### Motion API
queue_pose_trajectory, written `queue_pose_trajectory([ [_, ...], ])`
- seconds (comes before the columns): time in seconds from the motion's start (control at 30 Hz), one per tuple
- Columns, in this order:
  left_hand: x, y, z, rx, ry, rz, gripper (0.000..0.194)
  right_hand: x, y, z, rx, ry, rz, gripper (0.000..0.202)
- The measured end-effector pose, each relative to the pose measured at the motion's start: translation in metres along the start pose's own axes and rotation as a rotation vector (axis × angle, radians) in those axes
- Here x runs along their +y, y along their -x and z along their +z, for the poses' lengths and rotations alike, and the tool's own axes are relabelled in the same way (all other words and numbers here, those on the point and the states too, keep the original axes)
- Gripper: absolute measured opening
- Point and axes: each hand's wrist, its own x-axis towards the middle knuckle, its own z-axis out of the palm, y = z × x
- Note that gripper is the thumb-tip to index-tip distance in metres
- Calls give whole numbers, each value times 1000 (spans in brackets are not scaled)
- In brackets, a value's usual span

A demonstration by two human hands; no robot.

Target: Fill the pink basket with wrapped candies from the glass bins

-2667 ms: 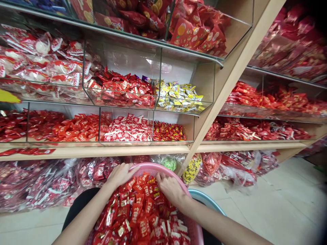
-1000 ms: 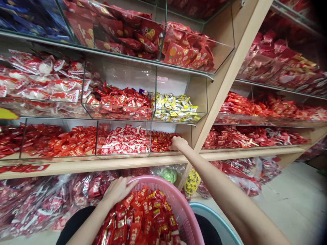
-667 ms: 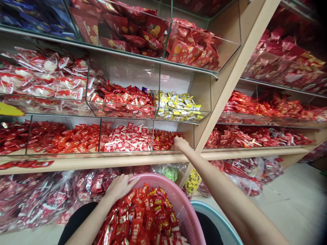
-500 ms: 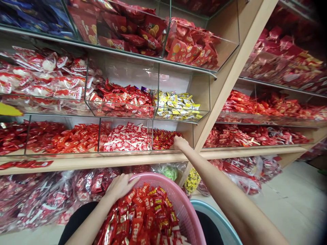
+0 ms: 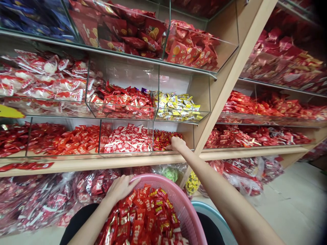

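My left hand (image 5: 122,187) is closed over the far-left rim of a pink plastic basket (image 5: 190,212), thumb along the edge. Inside the basket are many small wrapped candies (image 5: 143,214), mostly red, some with yellow lettering, some red and white. My right hand (image 5: 178,144) reaches into a low clear-fronted bin of small red-and-yellow wrapped candies (image 5: 160,139). Its fingers are curled down at the candies' right side; whatever is in them is hidden. Left of this bin lies a heap of red-and-white wrapped candies (image 5: 127,139).
Above are yellow-and-white candies (image 5: 176,105) and red packets (image 5: 125,102) in bins. A slanted wooden upright (image 5: 217,95) stands right of my hand. Bagged stock (image 5: 46,200) lies under the shelf ledge (image 5: 84,165). A light-blue tub (image 5: 214,217) sits beside the basket.
My right hand has shifted slightly left and down in the bin, closer onto the red-and-yellow candies. My left hand stays on the basket rim.
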Motion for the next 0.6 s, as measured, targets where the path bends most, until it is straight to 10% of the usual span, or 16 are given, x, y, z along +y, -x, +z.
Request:
queue_pose_trajectory([
  [0.6, -6, -5, 7, 4, -11, 31, 67, 4, 3, -17, 172, 36, -64, 36],
])
